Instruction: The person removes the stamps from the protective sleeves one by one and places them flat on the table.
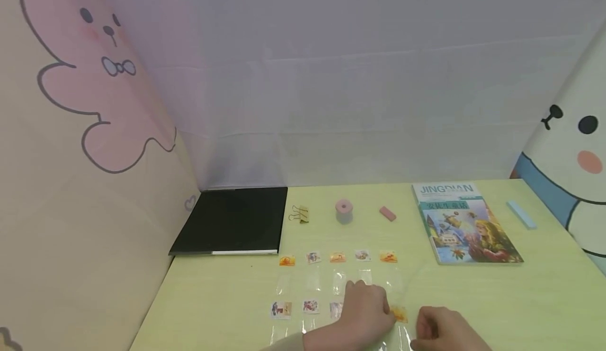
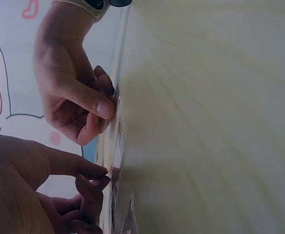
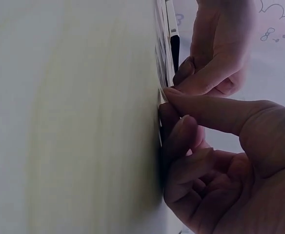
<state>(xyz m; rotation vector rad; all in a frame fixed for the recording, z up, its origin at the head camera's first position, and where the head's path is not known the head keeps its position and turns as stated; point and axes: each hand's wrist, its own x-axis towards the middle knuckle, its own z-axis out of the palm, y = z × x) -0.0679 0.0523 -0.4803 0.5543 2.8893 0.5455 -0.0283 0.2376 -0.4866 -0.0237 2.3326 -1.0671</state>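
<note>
On the table lies a clear plastic pocket sheet [image 1: 284, 282], its pockets glinting in rows. Two rows of small stamps show on it, among them an orange stamp [image 1: 400, 314] at the right of the nearer row. My left hand [image 1: 362, 309] reaches across the sheet and pinches this stamp at its left edge, partly covering the row. To its right, my right hand [image 1: 445, 327] grips the sheet's right side between thumb and curled finger. Glossy film [image 2: 117, 156] stands up a little beside both hands in the left wrist view. The fingertips hide the exact contact.
Behind the sheet are a black folder [image 1: 232, 222], a gold binder clip [image 1: 303, 214], a pink-topped roll [image 1: 344, 211] and a pink eraser [image 1: 387, 213]. A picture book [image 1: 466, 224] and a light blue bar [image 1: 522, 214] lie at the right. Printed cloth surrounds the table.
</note>
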